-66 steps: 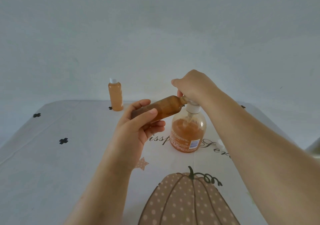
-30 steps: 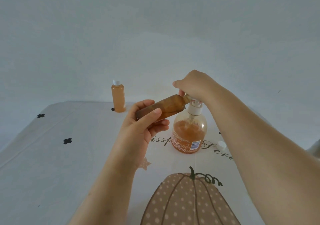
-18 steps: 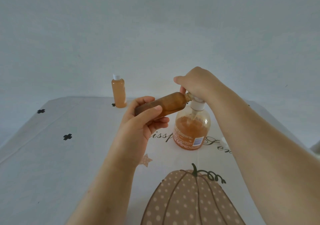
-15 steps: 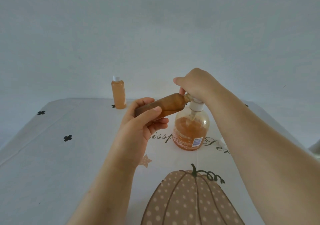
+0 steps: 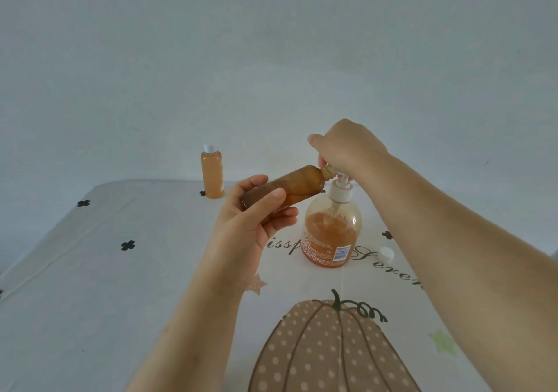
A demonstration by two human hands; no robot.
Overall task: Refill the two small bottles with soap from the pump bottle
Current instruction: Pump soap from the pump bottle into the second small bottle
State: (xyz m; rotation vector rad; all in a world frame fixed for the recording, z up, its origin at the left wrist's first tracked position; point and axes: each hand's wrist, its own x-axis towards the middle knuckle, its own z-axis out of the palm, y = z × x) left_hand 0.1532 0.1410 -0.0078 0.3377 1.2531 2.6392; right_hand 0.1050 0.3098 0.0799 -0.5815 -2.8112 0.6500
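**Open small bottle lying tipped at the pump spout**

A white tablecloth (image 5: pixel 90 286) is covering the table, and a dotted pumpkin print (image 5: pixel 326 349) is showing at its near edge.

The pump bottle (image 5: pixel 332 234) is standing upright near the middle of the cloth, beyond the pumpkin, and orange soap is filling roughly its lower half. The right hand (image 5: pixel 347 150) is sitting on top of its white pump head (image 5: pixel 341 189), knuckles up, with the fingers curling down over the head. The fingertips are hiding under the hand.

The left hand (image 5: pixel 250 225) is gripping the uncapped small bottle (image 5: pixel 296 184) in the air, just left of the pump. Its fingers are wrapping round the base end and its thumb is lying along the near side. This bottle's long axis is running close to level, rising a little toward the right. Its open neck is pointing right at the spout beneath the right hand, and its base is pointing left and near, into the palm. Whether the neck is touching the spout cannot be told.

The capped small bottle (image 5: pixel 212 174) is standing upright at the far edge of the table, well left of the pump, full of orange soap, with its white cap pointing up.

A loose white cap (image 5: pixel 386 254) is lying on the cloth just right of the pump bottle.
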